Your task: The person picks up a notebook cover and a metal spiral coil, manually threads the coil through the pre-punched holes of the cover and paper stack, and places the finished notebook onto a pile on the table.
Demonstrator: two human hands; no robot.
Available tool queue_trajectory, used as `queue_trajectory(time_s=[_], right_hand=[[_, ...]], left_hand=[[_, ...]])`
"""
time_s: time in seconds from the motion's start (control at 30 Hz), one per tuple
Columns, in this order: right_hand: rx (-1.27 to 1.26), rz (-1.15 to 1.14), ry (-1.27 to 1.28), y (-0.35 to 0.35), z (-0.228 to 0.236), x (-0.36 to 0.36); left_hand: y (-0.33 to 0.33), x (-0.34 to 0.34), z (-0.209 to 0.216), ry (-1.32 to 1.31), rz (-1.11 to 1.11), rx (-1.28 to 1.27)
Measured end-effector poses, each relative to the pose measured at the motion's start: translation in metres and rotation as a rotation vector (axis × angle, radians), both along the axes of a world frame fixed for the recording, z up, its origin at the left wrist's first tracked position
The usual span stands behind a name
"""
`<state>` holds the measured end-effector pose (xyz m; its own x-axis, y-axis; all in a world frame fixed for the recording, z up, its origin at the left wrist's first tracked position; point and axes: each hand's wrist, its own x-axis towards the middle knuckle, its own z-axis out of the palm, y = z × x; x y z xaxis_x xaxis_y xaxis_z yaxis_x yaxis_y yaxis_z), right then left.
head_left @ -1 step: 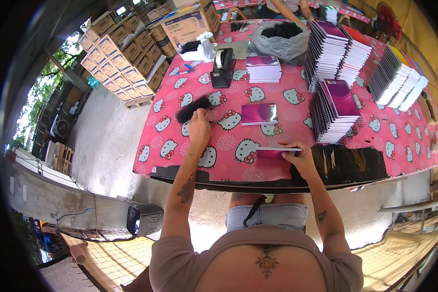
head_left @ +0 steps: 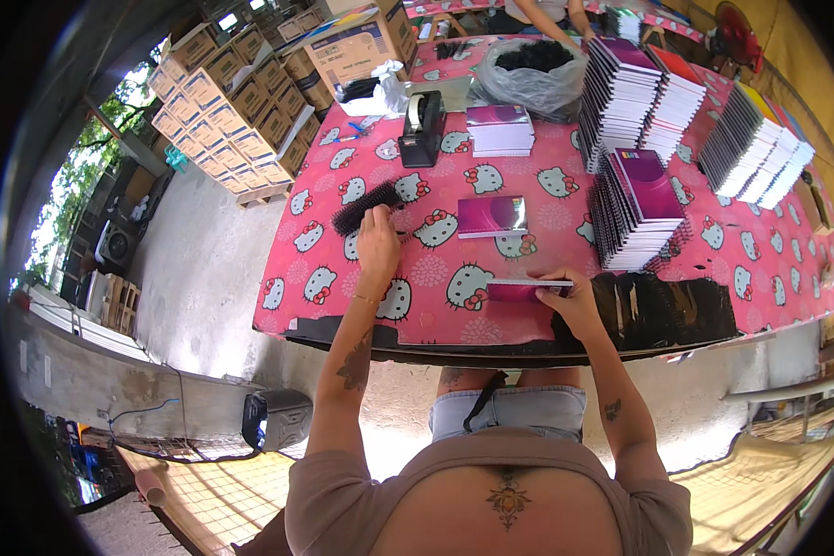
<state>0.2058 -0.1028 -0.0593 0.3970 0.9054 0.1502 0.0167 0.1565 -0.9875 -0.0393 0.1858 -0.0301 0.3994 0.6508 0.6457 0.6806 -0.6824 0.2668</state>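
On the pink table (head_left: 306,306), a pile of black plastic binding coils (head_left: 366,208) lies to the left. My left hand (head_left: 378,243) is at its near edge, fingers pinched on the coils; how many they grip is hidden. Near the front edge my right hand (head_left: 571,295) holds a purple-covered pad of pages (head_left: 514,292) by its right end, tilted with its page edge up. Just beyond lies another purple pad (head_left: 493,217), flat. A small stack of purple pads (head_left: 500,132) sits farther back. To the right stands a stack of coil-bound purple notebooks (head_left: 641,213).
A black tape dispenser (head_left: 423,130) stands behind the coils. At the back, a clear plastic bag (head_left: 533,83) holds more black coils. Taller notebook stacks (head_left: 621,107) rise on the right. Cartons (head_left: 227,116) are piled on the floor at left. Another person's arm (head_left: 579,17) shows across the table.
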Motion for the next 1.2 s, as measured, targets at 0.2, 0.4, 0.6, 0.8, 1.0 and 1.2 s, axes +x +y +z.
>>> queue_trajectory(time_s=[0.2,0.4,0.6,0.8,1.0,1.2], right_hand=[[-0.014,0.042,-0.049,-0.004,0.011,-0.002],[-0.016,0.032,-0.053,-0.004,0.015,-0.005],[-0.003,0.022,-0.042,-0.003,0.01,-0.005],[0.001,0.058,-0.054,-0.004,0.012,-0.004],[0.01,0.074,-0.086,-0.005,0.014,-0.006],[0.02,-0.004,-0.031,-0.008,0.015,-0.016]], left_hand=[[-0.114,0.02,0.046,-0.204,-0.541,-0.329],[-0.162,0.019,0.037,-0.293,-0.551,-0.506],[-0.157,0.019,0.023,-0.301,-0.496,-0.257],[-0.154,0.02,0.023,-0.202,-0.481,-0.309],[-0.137,0.023,0.037,0.012,-0.697,-0.489],[-0.169,0.045,0.05,0.332,-0.34,-0.086]])
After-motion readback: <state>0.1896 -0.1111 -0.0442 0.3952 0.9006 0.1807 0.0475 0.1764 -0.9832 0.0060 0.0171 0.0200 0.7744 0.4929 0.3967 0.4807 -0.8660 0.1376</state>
